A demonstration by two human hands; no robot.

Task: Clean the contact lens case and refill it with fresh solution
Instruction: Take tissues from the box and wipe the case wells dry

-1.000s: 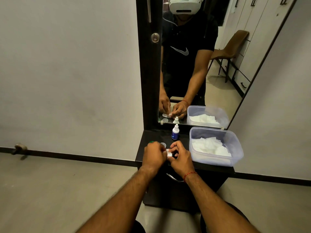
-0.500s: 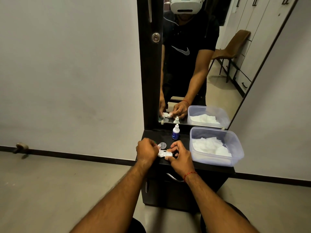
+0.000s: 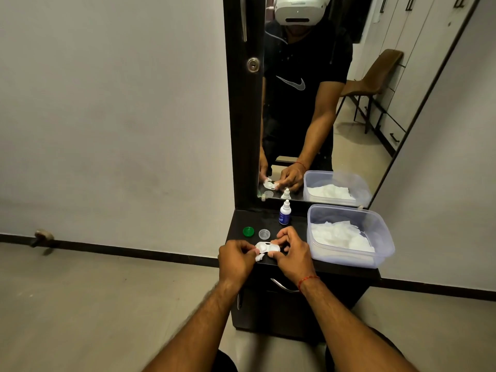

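Left hand: grip narrow, fingers curled around a small wad of white tissue, pressed to the left end of the contact lens case.

Right hand: grip closed on the right end of the case, pinched between thumb and fingertips. Red thread around the wrist.

Case position: between the two hands, wells facing up, over the front edge of the dark table. Contact with the table surface: not determinable.

Behind the case, flat on the table: green cap to the left, clear cap just beside it, the two apart.

Further back, near the mirror: solution bottle, upright, white nozzle, blue label.

To the right of the hands: clear plastic container, no lid, holding loose white tissues.

Below the tabletop: drawer front with curved metal handle.

In the mirror: reflection of both hands, the case, the bottle and the container.
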